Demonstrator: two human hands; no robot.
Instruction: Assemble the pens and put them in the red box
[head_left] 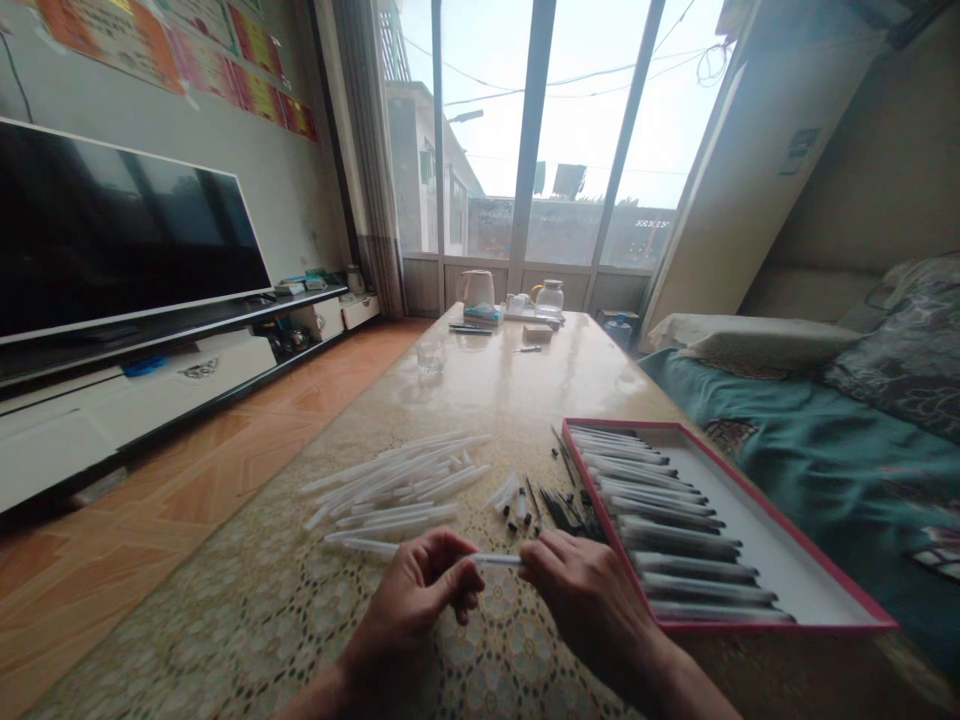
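Note:
A translucent white pen barrel stretches level between my two hands, low over the table. My left hand pinches it with thumb and fingers, and part of it runs out to the left behind that hand. At its other end, my right hand has its fingers closed around the tip, which they hide. Beyond my left hand lies a loose pile of white pen barrels. Small clear caps with black ends and thin black pen parts lie just past my right hand.
A shallow pink-rimmed box at the right holds a row of pens. Farther along the patterned table stand a glass cup, a glass jug and a pitcher. A teal-covered sofa borders the right.

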